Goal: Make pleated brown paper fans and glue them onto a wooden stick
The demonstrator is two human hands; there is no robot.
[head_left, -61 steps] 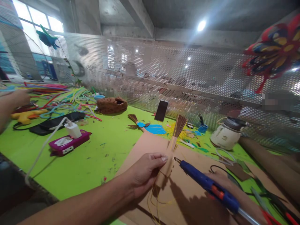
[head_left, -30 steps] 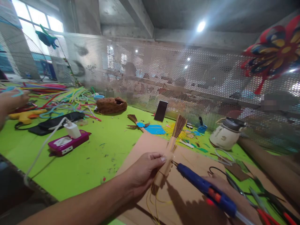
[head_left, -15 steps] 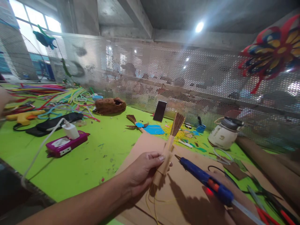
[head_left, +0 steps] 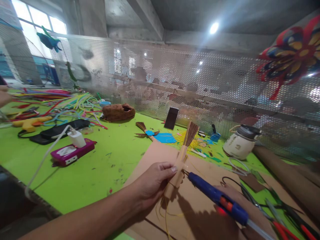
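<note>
My left hand (head_left: 152, 183) is closed around a small tan craft broom (head_left: 182, 159) with a fanned brown brush at its top, held upright over a tan cardboard sheet (head_left: 200, 206). Thin yellow strands hang from the bundle's lower end. My right hand (head_left: 246, 208) grips a blue glue gun (head_left: 217, 198) with an orange trigger. Its nozzle tip touches the broom's tan handle just right of my left thumb.
On the green table (head_left: 100, 166) lie a pink case with a white charger (head_left: 72, 150), a black power strip (head_left: 60, 129), piles of coloured strips (head_left: 70, 100), a brown pouch (head_left: 117, 112), a propped phone (head_left: 171, 118), a white pot (head_left: 240, 141) and another person's hand (head_left: 3, 96) at far left. Perforated screen behind.
The glue gun's nozzle has swung back left against the broom's handle after pulling slightly away. The other person's hand at far left has shifted.
</note>
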